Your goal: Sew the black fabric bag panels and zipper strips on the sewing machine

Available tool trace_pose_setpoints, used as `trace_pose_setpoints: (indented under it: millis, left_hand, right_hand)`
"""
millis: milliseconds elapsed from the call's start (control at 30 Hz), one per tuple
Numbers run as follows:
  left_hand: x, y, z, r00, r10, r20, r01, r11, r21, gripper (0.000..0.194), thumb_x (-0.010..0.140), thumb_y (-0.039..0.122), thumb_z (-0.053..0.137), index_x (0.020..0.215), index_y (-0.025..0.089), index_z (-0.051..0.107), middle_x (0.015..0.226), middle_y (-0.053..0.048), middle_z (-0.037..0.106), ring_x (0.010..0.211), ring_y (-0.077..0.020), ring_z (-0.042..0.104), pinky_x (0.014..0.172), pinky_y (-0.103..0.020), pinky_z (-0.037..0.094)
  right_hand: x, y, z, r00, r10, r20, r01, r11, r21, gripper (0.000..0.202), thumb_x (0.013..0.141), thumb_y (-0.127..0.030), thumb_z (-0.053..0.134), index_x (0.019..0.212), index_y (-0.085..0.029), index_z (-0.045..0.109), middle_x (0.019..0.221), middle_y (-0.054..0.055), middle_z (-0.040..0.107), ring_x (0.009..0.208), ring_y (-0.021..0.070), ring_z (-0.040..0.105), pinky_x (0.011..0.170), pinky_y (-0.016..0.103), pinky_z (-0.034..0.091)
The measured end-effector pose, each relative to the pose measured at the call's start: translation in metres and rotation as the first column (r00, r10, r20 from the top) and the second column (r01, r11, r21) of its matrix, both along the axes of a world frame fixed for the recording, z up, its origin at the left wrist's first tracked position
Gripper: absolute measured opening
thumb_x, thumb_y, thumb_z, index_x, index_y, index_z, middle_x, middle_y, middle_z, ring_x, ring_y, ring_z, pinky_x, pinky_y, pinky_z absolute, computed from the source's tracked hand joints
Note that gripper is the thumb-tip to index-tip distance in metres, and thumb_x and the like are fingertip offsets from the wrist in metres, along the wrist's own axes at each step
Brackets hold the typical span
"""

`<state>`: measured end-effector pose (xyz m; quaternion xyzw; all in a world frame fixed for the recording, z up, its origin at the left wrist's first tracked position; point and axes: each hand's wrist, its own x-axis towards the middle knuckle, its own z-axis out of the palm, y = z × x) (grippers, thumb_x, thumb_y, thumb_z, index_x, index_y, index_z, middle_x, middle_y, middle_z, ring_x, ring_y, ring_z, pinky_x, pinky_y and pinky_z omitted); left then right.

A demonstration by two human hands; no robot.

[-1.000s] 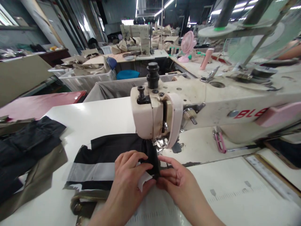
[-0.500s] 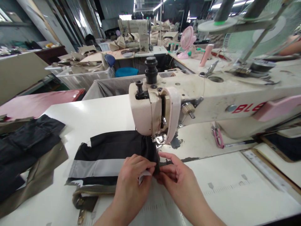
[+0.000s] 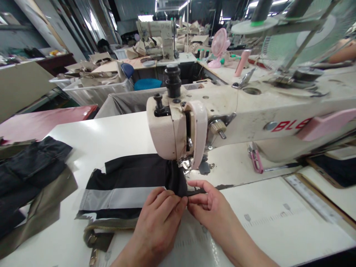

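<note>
A black fabric piece (image 3: 133, 174) with a grey reflective band lies on the white table, its right end under the head of a cream sewing machine (image 3: 178, 133). My left hand (image 3: 160, 218) presses on the fabric's near right edge, fingers curled over it. Fingertip to fingertip with it, my right hand (image 3: 208, 207) pinches the same edge just in front of the presser foot (image 3: 185, 163). An olive zipper strip (image 3: 102, 231) trails out from under the fabric toward the table's front.
Dark and olive garment pieces (image 3: 25, 181) are piled at the left edge. Pink snips (image 3: 256, 161) lie beside the machine's arm. A ruler (image 3: 314, 200) is set into the table at right. Bins, other machines and a pink fan (image 3: 219, 46) stand behind.
My hands have drawn closer together on the fabric's edge, and the white bit seen under my left fingers is now covered. The view has shifted slightly right.
</note>
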<state>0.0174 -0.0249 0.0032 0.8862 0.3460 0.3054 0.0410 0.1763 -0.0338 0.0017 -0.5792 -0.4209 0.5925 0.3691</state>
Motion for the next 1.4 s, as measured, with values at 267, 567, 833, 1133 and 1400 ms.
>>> trace_pose_setpoints:
  millis: [267, 567, 833, 1133, 1400]
  left_hand:
    - [0.003, -0.001, -0.007, 0.982, 0.049, 0.184, -0.019, 0.986, -0.163, 0.019, 0.08, 0.0, 0.051, 0.084, 0.018, 0.057, 0.076, -0.002, 0.063, 0.072, -0.0149, 0.057, 0.071, -0.032, 0.046]
    - [-0.036, -0.006, 0.017, 0.906, 0.259, 0.336, -0.238, 0.966, -0.104, 0.068, 0.085, 0.018, 0.058, 0.142, 0.021, 0.02, 0.139, -0.011, 0.039, 0.129, -0.0231, 0.038, 0.109, -0.041, 0.034]
    - [-0.025, -0.001, 0.005, 0.885, -0.055, -0.462, 0.006, 0.994, -0.107, 0.051, 0.089, 0.033, 0.051, 0.136, 0.017, 0.039, 0.136, -0.006, 0.05, 0.124, -0.0234, 0.046, 0.113, -0.051, 0.023]
    - [-0.02, 0.009, 0.013, 0.902, -0.108, -0.418, 0.072, 0.992, -0.102, 0.051, 0.086, 0.036, 0.056, 0.131, 0.015, 0.046, 0.137, -0.007, 0.049, 0.126, -0.0238, 0.045, 0.109, -0.044, 0.035]
    - [-0.022, 0.027, 0.013, 0.929, -0.151, -0.338, 0.064, 0.964, -0.257, 0.054, 0.083, 0.037, 0.06, 0.13, 0.016, 0.046, 0.134, -0.009, 0.051, 0.125, -0.0245, 0.045, 0.112, -0.045, 0.029]
  right_hand:
    - [0.013, -0.001, -0.009, 0.82, -0.1, 0.564, -0.398, 0.608, 0.687, 0.015, 0.085, -0.012, 0.057, 0.094, -0.02, 0.065, 0.09, 0.005, 0.062, 0.085, 0.0191, 0.055, 0.073, 0.032, 0.049]
    - [0.022, 0.016, -0.016, 0.635, -0.129, 0.762, -0.713, 0.283, 0.642, 0.03, 0.095, -0.015, 0.041, 0.077, -0.017, 0.065, 0.073, 0.004, 0.068, 0.077, 0.0176, 0.061, 0.07, 0.031, 0.05]
    - [0.023, 0.009, -0.017, 0.601, -0.15, 0.785, -0.739, 0.27, 0.618, 0.032, 0.087, -0.001, 0.036, 0.094, -0.014, 0.065, 0.088, 0.008, 0.072, 0.083, 0.0185, 0.064, 0.076, 0.032, 0.053]
    - [0.027, 0.009, -0.014, 0.595, -0.192, 0.781, -0.746, 0.231, 0.625, 0.028, 0.095, -0.012, 0.037, 0.092, -0.014, 0.064, 0.092, 0.008, 0.072, 0.095, 0.0207, 0.064, 0.079, 0.035, 0.052]
    - [0.023, 0.029, -0.011, 0.592, -0.177, 0.787, -0.751, 0.233, 0.618, 0.038, 0.099, -0.017, 0.028, 0.09, -0.014, 0.064, 0.092, 0.006, 0.072, 0.089, 0.0188, 0.066, 0.076, 0.032, 0.053]
